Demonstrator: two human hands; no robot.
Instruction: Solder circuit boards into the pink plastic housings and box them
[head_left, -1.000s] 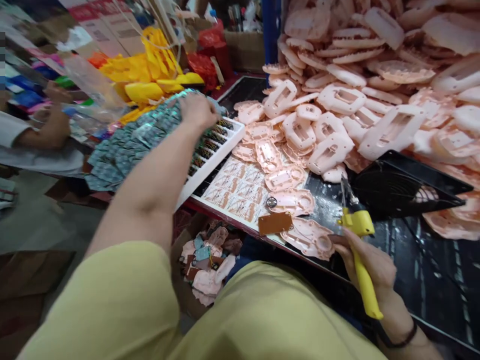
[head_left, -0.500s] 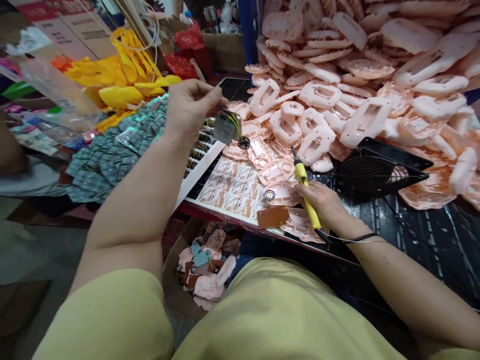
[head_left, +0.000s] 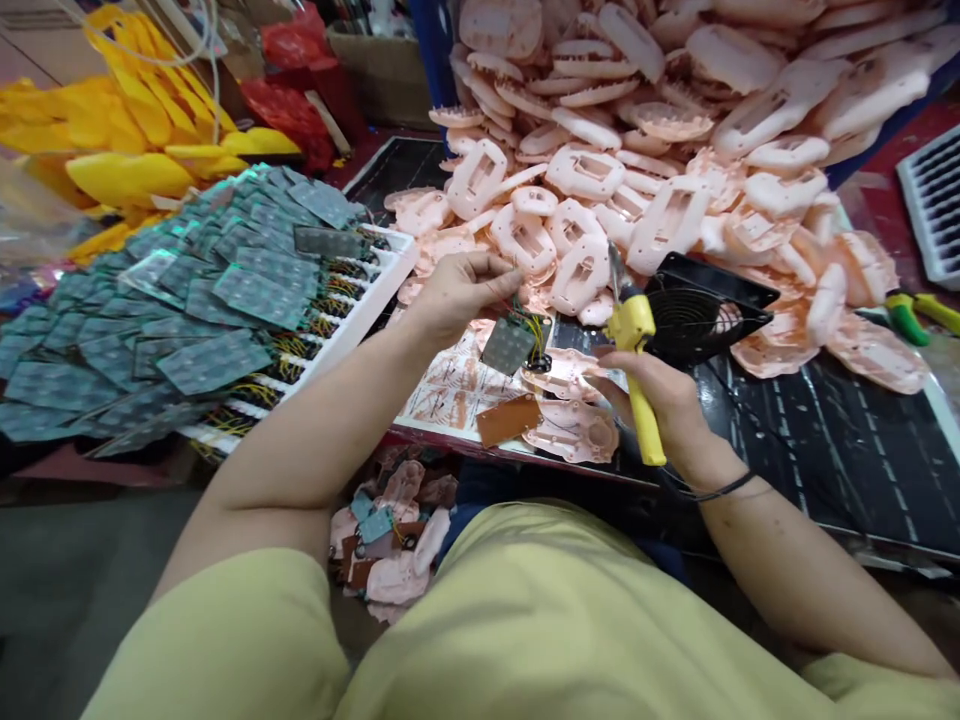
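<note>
My left hand (head_left: 465, 290) pinches the wires of a green circuit board (head_left: 510, 345), which hangs below the fingertips. A small round black part (head_left: 538, 362) dangles from the board's yellow and dark wires. In my right hand (head_left: 667, 400) is a yellow soldering iron (head_left: 643, 400), its metal tip pointing up and away from me. Between the hands, a pink plastic shell (head_left: 562, 374) lies on the table, partly hidden by the hanging board and my right fingers. Nearer me are another pink shell (head_left: 574, 432) and a brown rectangular board (head_left: 508, 420).
Many pink shells (head_left: 577, 170) heap up at the back. A black fan (head_left: 697, 310) stands right of the iron. Wired circuit boards (head_left: 247, 290) fill and cover a white tray (head_left: 360, 310) at left. A carton of scrap parts (head_left: 397, 530) sits below the table edge; green-handled pliers (head_left: 907, 318) lie far right.
My left hand has carried the circuit board from above the tray rightward and down, close to the shell. My right hand has lifted and turned the iron slightly. The view has shifted right.
</note>
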